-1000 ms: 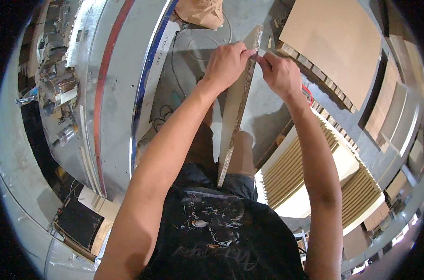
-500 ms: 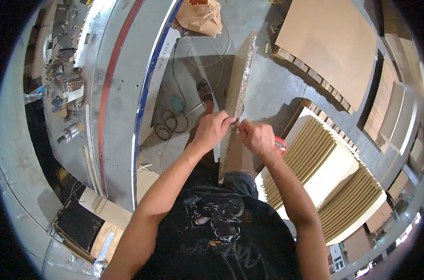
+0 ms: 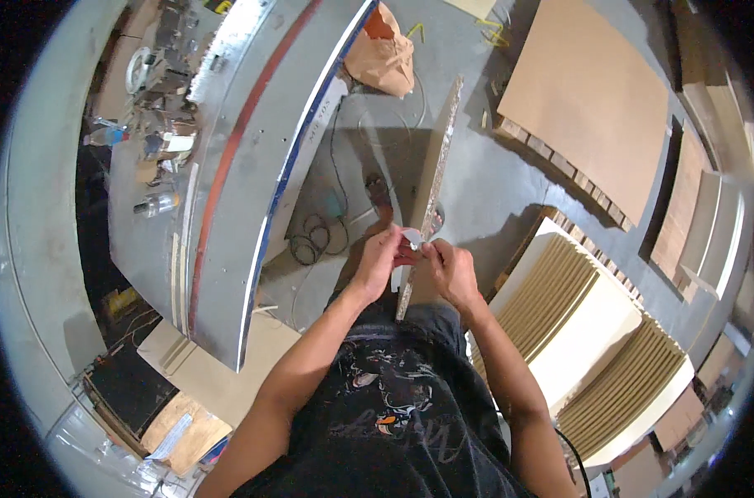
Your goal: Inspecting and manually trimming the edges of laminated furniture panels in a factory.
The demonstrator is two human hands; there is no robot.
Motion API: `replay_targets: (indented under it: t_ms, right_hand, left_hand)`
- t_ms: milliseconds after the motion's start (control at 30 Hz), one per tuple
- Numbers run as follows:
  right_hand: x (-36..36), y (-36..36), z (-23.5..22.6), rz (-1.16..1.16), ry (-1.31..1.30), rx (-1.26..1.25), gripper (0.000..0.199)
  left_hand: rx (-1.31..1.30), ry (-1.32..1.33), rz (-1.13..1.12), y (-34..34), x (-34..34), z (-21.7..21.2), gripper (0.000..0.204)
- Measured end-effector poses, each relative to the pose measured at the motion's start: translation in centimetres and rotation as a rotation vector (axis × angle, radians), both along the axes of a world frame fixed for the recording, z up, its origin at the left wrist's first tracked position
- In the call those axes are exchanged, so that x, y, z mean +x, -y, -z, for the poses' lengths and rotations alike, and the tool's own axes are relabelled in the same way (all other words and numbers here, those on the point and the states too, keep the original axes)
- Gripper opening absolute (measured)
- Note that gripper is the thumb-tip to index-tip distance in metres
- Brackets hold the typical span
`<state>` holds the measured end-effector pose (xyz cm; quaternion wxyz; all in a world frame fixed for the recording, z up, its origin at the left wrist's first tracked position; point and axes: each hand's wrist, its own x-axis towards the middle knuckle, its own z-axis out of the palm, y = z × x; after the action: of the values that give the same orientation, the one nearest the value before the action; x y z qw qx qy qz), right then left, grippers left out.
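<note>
Now, both hands are close together over the near part of a chipboard panel [image 3: 437, 166], which stands on edge in front of the person, its narrow rim facing up. The left hand [image 3: 377, 264] curls its fingers around a small pale piece [image 3: 413, 237], while the right hand [image 3: 455, 272] has thumb and forefinger pressed together at the piece's side; whether they grip it, I cannot tell. The fingers cover part of the panel's rim. Along the left runs a grey desk [image 3: 265, 158] with a red stripe, a clear bottle [image 3: 157, 204] lying among clutter at its far side. Between desk and panel, a coiled dark cable [image 3: 310, 239] takes up floor near the person's foot, with a crumpled paper bag [image 3: 383, 58] farther off. Stacked cream panels [image 3: 551, 290] crowd the right, near the right forearm; beyond them, a broad brown sheet [image 3: 588, 100] rests on a pallet [image 3: 561, 168].
</note>
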<state>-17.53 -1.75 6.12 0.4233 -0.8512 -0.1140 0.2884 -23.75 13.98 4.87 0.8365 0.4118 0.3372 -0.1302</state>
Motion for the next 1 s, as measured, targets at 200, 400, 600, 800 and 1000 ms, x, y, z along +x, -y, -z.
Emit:
replay_targets:
  t_ms: [200,400,600,800,1000]
  right_hand:
    - [-0.2,-0.9,-1.9,0.024,0.115,0.046,0.021]
    - [-1.4,-2.1,-2.8,0.025,0.184,-0.128,0.027]
    - [-3.1,-4.1,-4.1,0.035,0.191,-0.139,0.032]
    - [-3.2,-6.0,-4.2,-0.007,0.239,-0.168,0.031]
    - [-1.6,-4.1,-3.7,0.361,0.436,-0.109,0.032]
  left_hand:
    - [0.495,0.130,0.141,0.9,0.8,-1.9,0.022]
    - [0.968,0.129,0.214,1.1,-0.6,-2.3,0.037]
    - [0.987,0.252,0.172,-0.6,-3.6,-0.4,0.028]
    - [0.851,0.173,0.221,-3.0,-3.8,-2.8,0.028]
    - [0.872,0.229,0.219,-3.4,-4.5,-2.6,0.032]
